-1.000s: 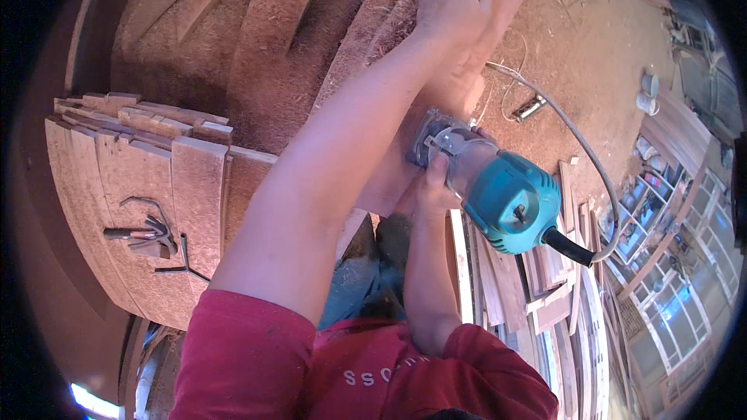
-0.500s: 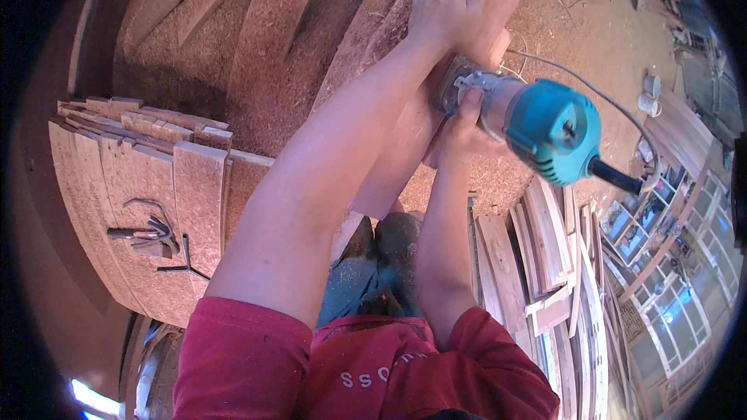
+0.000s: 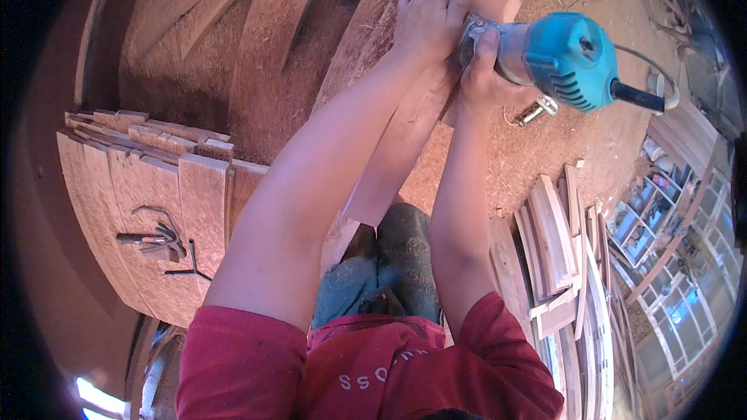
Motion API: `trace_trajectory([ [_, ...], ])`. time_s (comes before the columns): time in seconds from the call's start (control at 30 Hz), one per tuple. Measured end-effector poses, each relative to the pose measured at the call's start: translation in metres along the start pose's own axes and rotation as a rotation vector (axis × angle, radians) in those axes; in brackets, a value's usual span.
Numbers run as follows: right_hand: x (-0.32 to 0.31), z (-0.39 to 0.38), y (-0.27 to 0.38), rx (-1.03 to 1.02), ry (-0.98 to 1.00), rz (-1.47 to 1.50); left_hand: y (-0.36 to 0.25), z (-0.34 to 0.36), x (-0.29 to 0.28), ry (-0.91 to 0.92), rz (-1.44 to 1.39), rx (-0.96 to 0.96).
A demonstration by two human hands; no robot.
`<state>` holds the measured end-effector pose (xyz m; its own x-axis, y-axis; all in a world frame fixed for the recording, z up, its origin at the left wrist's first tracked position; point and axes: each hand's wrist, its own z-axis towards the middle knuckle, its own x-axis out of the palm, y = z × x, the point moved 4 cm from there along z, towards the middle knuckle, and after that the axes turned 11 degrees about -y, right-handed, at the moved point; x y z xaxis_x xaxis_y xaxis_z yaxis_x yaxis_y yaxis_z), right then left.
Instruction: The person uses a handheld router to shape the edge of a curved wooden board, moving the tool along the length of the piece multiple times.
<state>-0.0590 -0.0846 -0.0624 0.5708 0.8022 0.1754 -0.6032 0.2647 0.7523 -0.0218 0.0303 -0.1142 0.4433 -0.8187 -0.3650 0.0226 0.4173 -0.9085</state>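
Observation:
My right hand [image 3: 492, 81] is wrapped around the clear lower body of a teal trim router [image 3: 572, 62]. The router lies on its side, its base against the right edge of a long reddish wooden board [image 3: 401, 155]. The bit is hidden from view. On top of the board, just left of the router base, my left hand [image 3: 430, 21] lies flat with its fingers stretched toward the far end. A black cable sleeve [image 3: 638, 96] leads from the router's rear into a grey cord.
Sawdust-covered planks [image 3: 268, 54] lie at the far left. A stack of boards [image 3: 128, 179] on the left carries a dark-handled tool [image 3: 144, 239] and a black T-shaped tool [image 3: 192, 260]. Curved wood strips [image 3: 552, 241] are piled at right. A shiny metal piece [image 3: 537, 111] sits below the router.
The router, in my right hand, has moved farther away along the board's edge. My left hand has shifted slightly left and nearer, still flat on the board.

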Motion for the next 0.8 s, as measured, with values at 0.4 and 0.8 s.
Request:
trace_trajectory([
  [0.4, 0.02, 0.039, -0.023, -0.077, -0.052, -0.081, -0.004, 0.006, 0.003, -0.024, 0.04, 0.108],
  [0.8, 0.04, 0.067, -0.043, -0.149, -0.014, -0.169, -0.001, 0.006, 0.005, 0.047, 0.026, 0.034],
])
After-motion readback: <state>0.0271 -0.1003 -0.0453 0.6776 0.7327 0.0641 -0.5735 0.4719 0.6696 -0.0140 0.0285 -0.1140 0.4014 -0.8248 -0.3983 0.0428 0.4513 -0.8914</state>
